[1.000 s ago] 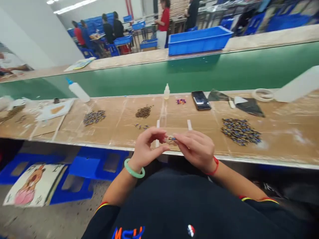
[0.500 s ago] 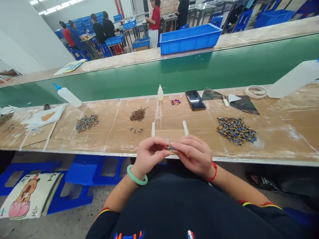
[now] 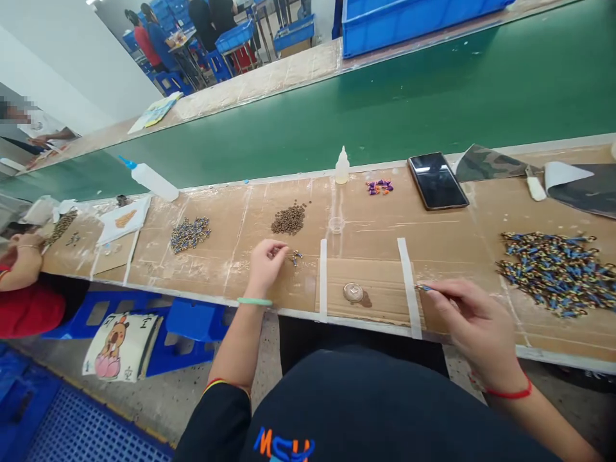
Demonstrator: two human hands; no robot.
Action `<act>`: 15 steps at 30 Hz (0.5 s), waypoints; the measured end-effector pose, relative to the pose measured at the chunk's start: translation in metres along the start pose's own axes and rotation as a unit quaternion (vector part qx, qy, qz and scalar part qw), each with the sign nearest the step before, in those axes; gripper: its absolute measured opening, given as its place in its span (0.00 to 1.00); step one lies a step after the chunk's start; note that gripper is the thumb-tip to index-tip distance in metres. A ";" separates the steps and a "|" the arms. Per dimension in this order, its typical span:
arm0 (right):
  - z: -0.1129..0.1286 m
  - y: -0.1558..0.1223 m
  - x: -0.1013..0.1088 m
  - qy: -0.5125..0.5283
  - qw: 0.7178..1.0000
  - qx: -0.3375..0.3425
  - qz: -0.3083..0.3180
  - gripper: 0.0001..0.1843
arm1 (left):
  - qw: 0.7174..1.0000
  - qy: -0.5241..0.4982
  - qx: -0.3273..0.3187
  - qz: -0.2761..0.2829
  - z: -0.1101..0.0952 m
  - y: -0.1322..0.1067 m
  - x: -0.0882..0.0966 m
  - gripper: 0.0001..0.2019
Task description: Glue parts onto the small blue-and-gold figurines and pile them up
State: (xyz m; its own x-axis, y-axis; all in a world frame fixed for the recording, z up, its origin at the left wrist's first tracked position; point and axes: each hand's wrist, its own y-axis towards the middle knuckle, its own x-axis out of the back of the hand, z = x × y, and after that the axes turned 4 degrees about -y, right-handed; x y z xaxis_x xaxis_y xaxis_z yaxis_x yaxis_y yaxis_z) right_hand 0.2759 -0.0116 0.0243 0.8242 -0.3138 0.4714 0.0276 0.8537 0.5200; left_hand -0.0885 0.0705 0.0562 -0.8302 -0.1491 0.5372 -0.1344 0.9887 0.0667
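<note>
Right hand [image 3: 479,327] has a blue-gold piece [image 3: 423,288] pinched, sticking out at 9 o'clock. Left hand [image 3: 265,264], can't tell if its fingers grip anything, loose pieces [image 3: 297,258] at 3 o'clock. Round disc [image 3: 353,292] between hands, big pile [image 3: 561,273] right hand's 2 o'clock.

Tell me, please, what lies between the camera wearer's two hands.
In the head view, between left hand and right hand: small blue pieces, a white strip, cardboard bearing a round disc, and another white strip.
</note>
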 end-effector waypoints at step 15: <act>-0.015 -0.015 -0.001 -0.053 0.994 -0.091 0.030 0.05 | 0.978 0.207 0.013 0.009 0.036 0.069 -0.002 0.02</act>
State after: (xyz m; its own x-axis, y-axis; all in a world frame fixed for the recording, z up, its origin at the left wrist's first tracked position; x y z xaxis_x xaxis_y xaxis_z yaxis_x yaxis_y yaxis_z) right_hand 0.2830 -0.0179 0.0058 0.7638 -0.2928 0.5752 0.0898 0.9307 0.3546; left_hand -0.1151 0.1386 0.0295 -0.5431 -0.1064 0.8329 -0.1404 0.9895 0.0348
